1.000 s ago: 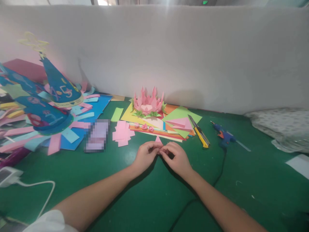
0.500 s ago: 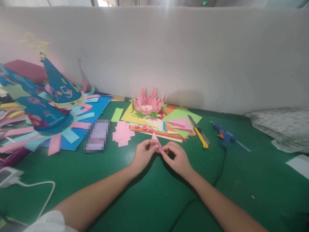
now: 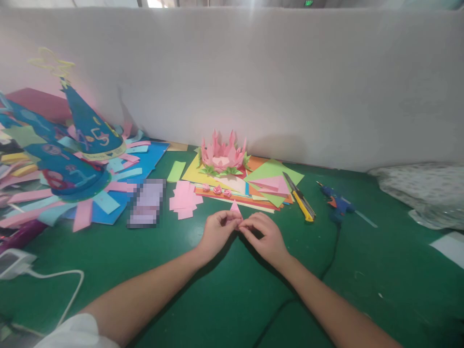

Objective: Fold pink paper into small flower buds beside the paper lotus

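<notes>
A small folded pink paper point(image 3: 235, 209) points upward between my hands, its lower part hidden by my fingers. My left hand point(image 3: 219, 236) pinches it from the left. My right hand point(image 3: 264, 237) has thumb and forefinger pressed together at its lower right edge. Just beyond lie small pink paper roses point(image 3: 217, 190) on stacked coloured sheets. A pink paper lotus point(image 3: 223, 157) with green leaves stands behind them. To the left of my hands is a loose pile of pink paper pieces point(image 3: 184, 199).
A yellow cutter point(image 3: 303, 205) and a blue glue gun point(image 3: 337, 202) with its cable lie at the right. Decorated blue cone hats point(image 3: 94, 128), a blurred-out flat object point(image 3: 147, 203) and a white cable point(image 3: 54, 276) are at the left. A pale partition point(image 3: 326, 87) stands behind.
The tip of the folded pink paper has shifted slightly to the right and stands more upright. My right fingers have moved a little left along its lower edge.
</notes>
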The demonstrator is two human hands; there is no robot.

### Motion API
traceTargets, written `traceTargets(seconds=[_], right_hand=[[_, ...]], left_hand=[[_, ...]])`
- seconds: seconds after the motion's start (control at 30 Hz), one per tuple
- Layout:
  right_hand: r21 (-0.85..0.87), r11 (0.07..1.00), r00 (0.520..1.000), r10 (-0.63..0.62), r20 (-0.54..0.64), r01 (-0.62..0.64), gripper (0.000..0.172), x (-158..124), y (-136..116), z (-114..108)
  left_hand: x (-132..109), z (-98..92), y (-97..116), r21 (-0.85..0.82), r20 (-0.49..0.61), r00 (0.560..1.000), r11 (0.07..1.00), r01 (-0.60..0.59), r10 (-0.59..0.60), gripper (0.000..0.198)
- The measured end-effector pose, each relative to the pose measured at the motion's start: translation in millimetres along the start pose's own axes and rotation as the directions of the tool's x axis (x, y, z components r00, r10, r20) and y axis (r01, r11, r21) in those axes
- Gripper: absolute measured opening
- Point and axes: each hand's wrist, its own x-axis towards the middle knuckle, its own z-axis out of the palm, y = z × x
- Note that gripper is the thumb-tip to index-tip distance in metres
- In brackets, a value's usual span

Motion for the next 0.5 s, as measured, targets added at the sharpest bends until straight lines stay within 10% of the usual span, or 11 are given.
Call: traceTargets(seconds=[0.5], right_hand=[[-0.027, 0.999, 0.999, 0.044, 0.013, -0.044, 0.012, -0.7, 1.8, 0.4]], left_hand=[[-1.7, 0.4, 6.1, 0.010, 0.019, 0.998, 0.999, 0.054, -0.054, 0.019]])
